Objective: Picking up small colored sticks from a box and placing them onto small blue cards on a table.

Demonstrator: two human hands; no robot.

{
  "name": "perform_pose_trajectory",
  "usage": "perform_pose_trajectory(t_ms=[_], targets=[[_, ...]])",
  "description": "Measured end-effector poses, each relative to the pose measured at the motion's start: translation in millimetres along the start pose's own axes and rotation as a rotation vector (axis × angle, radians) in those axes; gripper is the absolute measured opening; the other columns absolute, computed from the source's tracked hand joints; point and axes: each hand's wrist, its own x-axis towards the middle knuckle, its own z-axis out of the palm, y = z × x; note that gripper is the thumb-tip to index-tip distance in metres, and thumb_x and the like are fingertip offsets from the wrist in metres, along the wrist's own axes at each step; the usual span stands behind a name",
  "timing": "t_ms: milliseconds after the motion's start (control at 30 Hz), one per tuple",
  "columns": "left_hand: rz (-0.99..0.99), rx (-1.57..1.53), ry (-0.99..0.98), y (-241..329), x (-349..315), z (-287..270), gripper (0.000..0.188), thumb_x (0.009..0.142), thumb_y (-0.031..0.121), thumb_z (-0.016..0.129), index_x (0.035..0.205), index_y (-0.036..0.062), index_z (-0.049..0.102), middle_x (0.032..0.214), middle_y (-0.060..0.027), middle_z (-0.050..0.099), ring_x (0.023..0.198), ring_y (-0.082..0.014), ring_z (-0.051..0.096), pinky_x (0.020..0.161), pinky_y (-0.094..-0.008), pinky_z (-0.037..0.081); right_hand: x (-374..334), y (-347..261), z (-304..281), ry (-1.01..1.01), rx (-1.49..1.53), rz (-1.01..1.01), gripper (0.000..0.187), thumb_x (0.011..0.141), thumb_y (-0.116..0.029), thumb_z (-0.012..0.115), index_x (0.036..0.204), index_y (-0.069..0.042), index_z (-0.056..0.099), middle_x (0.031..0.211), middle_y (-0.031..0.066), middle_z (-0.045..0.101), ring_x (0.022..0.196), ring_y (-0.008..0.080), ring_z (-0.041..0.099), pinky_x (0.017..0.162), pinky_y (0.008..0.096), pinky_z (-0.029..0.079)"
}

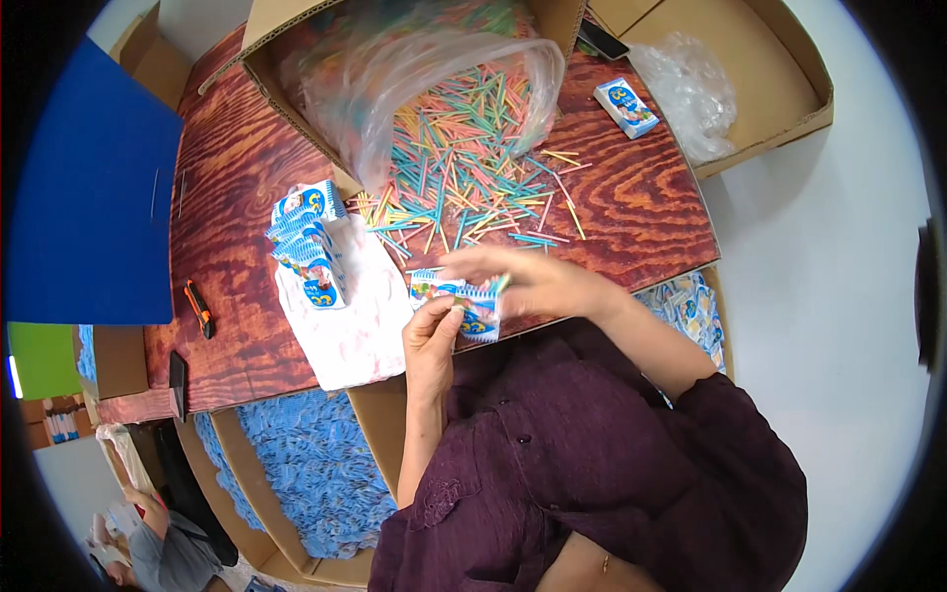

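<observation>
Near the table's front edge, my left hand (432, 340) pinches a small blue-and-white printed packet (480, 324) between thumb and fingers. My right hand (528, 281) reaches over the packet's far side, its fingers smeared by motion. Something small and greenish shows by those fingers, too blurred to name. Just beyond both hands lies a loose heap of thin pastel sticks (459, 168) in pink, yellow, green and blue. They spill from a clear plastic bag (360, 109) inside a cardboard box (296, 123). Left of my hands, a row of similar packets (308, 247) rests on a white cloth (355, 340).
An orange-and-black utility knife (200, 310) and a dark phone-like object (178, 385) lie at the left. A small box (626, 108) stands at the right. Below the table edge, a carton (370, 414) holds many blue packets. Another person (173, 553) is at lower left.
</observation>
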Motion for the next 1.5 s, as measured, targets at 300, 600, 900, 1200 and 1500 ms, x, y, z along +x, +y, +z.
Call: perform_pose_trajectory(t_ms=[300, 600, 900, 1200, 1500], targets=[[0.054, -0.191, 0.006, -6, 7, -4, 0.015, 0.092, 0.004, 0.057, 0.106, 0.0018, 0.06, 0.101, -0.009, 0.067, 0.092, -0.0182, 0.064, 0.086, -0.0333, 0.05, -45, 19, -35, 0.457, -0.582, 0.4, 0.011, 0.086, -0.011, 0.062, 0.09, 0.0, 0.06, 0.076, 0.0082, 0.062, 0.068, 0.0175, 0.06, 0.062, 0.0327, 0.048], [0.016, -0.416, -0.07, 0, 11, 1, 0.014, 0.091, 0.003, 0.058, 0.104, 0.006, 0.062, 0.104, -0.008, 0.066, 0.095, -0.0167, 0.063, 0.089, -0.0338, 0.049, -39, 50, -23, 0.518, -1.316, 0.302, 0.011, 0.076, -0.006, 0.062, 0.083, 0.0, 0.055, 0.081, 0.0173, 0.06, 0.077, 0.0353, 0.062, 0.065, 0.044, 0.049], [0.062, -0.32, -0.066, -8, 5, -5, 0.012, 0.091, 0.005, 0.058, 0.103, 0.0032, 0.061, 0.105, -0.0108, 0.065, 0.098, -0.0212, 0.062, 0.09, -0.0364, 0.049, -12, -39, 15, 0.567, 0.187, -0.019, 0.026, 0.088, 0.002, 0.059, 0.11, -0.004, 0.046, 0.087, 0.0083, 0.062, 0.077, 0.0122, 0.062, 0.067, 0.0225, 0.049], [0.058, -0.321, -0.053, -2, 3, 7, 0.013, 0.087, -0.003, 0.06, 0.099, -0.0001, 0.064, 0.111, -0.0089, 0.06, 0.102, -0.0175, 0.058, 0.094, -0.0325, 0.044, -5, -19, 41, 0.592, -0.426, -0.283, 0.02, 0.083, 0.001, 0.065, 0.101, -0.001, 0.056, 0.099, 0.0119, 0.061, 0.094, 0.0213, 0.061, 0.084, 0.0312, 0.048], [0.11, -0.34, -0.035, -2, 2, 7, 0.012, 0.087, 0.0, 0.061, 0.099, 0.0031, 0.063, 0.113, -0.0091, 0.059, 0.104, -0.0187, 0.056, 0.093, -0.0325, 0.044, 1, -38, 43, 0.411, -0.866, -0.375, 0.015, 0.075, -0.006, 0.071, 0.089, -0.004, 0.065, 0.102, 0.0105, 0.059, 0.104, 0.0295, 0.055, 0.085, 0.0389, 0.045]])
